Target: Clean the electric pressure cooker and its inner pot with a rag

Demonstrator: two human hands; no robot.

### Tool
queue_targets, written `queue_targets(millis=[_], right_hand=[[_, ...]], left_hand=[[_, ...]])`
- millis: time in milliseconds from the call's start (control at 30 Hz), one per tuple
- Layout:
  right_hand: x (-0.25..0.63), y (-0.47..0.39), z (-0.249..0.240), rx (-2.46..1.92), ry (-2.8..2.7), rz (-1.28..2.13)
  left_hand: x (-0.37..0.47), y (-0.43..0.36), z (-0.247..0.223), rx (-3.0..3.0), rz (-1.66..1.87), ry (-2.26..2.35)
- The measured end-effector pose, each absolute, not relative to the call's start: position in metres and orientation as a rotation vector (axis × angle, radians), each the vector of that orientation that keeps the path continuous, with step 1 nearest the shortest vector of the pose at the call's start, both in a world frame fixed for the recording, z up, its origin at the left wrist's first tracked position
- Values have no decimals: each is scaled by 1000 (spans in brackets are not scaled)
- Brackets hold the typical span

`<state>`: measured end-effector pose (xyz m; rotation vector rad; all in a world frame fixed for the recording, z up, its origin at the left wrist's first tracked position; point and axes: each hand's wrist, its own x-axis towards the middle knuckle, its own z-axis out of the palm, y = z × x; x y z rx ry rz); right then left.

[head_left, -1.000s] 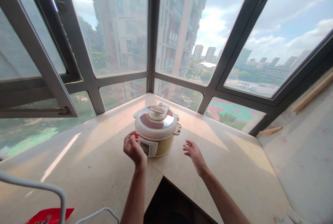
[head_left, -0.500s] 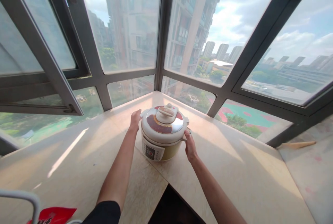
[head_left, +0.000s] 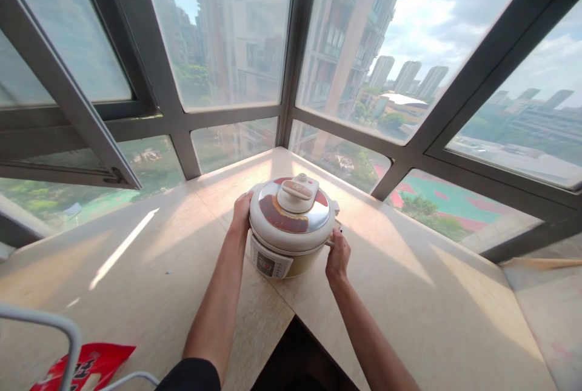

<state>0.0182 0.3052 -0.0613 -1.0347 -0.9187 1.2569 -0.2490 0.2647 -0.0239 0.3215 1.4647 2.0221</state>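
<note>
A white and olive electric pressure cooker [head_left: 291, 221] stands on the pale stone sill, its lid on and its control panel turned toward the front left. At the cooker's left side, my left hand [head_left: 242, 209] is closed round the handle area; the fingertips are hidden behind the rim. My right hand [head_left: 337, 253] grips the handle on the other side, fingers wrapped beneath it. Whether the cooker's base is lifted off the stone, I cannot tell.
Windows with grey frames [head_left: 286, 63] meet in a corner behind the cooker. An opened window sash [head_left: 73, 94] juts in at left. At lower left lie a red packet [head_left: 97, 360] and a white tube [head_left: 50, 317]. A dark gap [head_left: 300, 360] cuts into the sill in front.
My left hand has moved in against the cooker's side and closed there. My right hand has tightened on its handle. The camera view has shifted slightly.
</note>
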Motion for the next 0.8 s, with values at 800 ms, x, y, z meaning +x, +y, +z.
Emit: queue_targets(millis=[800], right_hand=[[173, 289, -40, -961, -597, 1153]], left_hand=[[-53, 247, -10, 218, 1934, 1390]])
